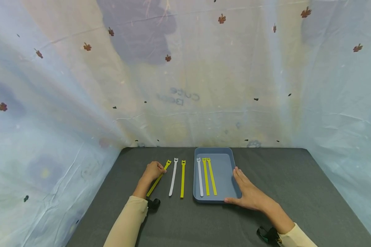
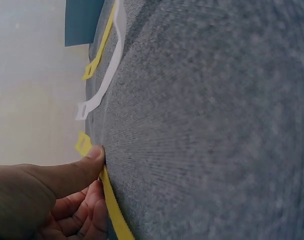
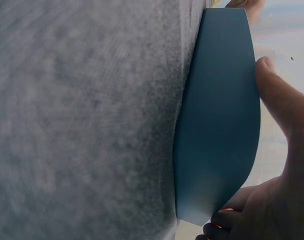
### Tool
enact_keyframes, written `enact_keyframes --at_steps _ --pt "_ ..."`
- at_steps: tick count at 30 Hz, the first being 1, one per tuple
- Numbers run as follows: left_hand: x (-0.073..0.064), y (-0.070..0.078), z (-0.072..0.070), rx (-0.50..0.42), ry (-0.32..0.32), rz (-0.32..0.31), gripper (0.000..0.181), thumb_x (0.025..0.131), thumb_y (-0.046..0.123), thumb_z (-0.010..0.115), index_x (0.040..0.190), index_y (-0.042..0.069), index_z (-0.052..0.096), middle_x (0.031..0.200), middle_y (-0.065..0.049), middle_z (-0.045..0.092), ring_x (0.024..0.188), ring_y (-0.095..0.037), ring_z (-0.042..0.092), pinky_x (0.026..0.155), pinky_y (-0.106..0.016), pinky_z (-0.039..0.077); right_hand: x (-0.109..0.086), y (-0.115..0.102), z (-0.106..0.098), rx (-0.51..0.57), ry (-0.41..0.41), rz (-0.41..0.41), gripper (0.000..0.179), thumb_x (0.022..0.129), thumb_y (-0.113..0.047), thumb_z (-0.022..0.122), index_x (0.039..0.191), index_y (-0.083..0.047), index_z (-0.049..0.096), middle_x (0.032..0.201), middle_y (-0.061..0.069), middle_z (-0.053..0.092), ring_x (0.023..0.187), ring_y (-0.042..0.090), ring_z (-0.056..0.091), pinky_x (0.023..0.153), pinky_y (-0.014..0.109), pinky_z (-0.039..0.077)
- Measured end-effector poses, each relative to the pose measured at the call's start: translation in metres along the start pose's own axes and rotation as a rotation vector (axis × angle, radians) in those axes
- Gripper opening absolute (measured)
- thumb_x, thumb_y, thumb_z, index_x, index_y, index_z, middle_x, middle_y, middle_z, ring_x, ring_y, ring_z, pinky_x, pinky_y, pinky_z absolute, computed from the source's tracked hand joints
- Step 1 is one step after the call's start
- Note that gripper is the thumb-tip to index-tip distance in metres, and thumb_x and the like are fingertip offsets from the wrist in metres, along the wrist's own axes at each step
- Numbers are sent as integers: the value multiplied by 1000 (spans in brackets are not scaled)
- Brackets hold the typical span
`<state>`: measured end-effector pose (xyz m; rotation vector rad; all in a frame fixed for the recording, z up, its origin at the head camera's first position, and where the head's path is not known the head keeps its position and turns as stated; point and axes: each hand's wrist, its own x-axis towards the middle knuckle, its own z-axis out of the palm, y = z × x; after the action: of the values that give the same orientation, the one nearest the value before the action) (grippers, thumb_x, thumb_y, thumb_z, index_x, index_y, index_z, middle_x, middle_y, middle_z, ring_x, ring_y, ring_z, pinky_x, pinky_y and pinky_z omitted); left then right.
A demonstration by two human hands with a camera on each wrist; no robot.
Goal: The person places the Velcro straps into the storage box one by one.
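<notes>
My left hand [image 1: 153, 171] pinches a yellow hook-and-loop cable tie [image 1: 156, 184] near its slotted head, between thumb and fingers. This strap slants over the cloth; in the left wrist view its lower part [image 2: 115, 210] runs out of frame. Just right of it lie a white cable tie [image 1: 173, 178] and another yellow one [image 1: 182, 180]. The blue-grey tray [image 1: 225, 178] holds one white tie [image 1: 200, 178] and two yellow ties [image 1: 205, 178], side by side in its left half. With straight fingers, my right hand [image 1: 250, 193] touches the tray's right and near edges.
A dark grey cloth [image 1: 179, 223] covers the table. Patterned plastic sheeting [image 1: 185, 75] hangs behind the table and along both sides. Dark wrist-worn cameras sit at the left wrist [image 1: 154, 204] and right wrist [image 1: 268, 235].
</notes>
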<state>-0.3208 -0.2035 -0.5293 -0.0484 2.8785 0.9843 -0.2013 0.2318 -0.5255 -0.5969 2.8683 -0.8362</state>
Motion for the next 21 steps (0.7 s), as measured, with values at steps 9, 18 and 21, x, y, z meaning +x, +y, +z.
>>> enact_keyframes --at_steps 9,18,21 --pt "-1 -7 1 -9 45 47 17 98 17 81 92 5 71 85 -7 69 71 -20 60 64 -35 51 0 -2 -1 -2 1 3 133 86 -72 79 168 9 13 177 29 4 163 49 10 124 69 29" --pt "1 -21 -2 -55 23 77 19 100 22 80 94 7 69 86 -6 67 73 -20 59 66 -34 49 1 -2 0 0 -7 16 134 86 -74 78 168 9 12 177 28 4 163 49 9 124 69 28" --pt "0 -23 -4 -83 12 85 19 100 22 80 95 7 69 87 -7 68 74 -19 62 66 -34 52 0 -3 -1 5 -5 9 133 86 -72 79 168 10 13 177 29 4 163 50 9 124 70 28"
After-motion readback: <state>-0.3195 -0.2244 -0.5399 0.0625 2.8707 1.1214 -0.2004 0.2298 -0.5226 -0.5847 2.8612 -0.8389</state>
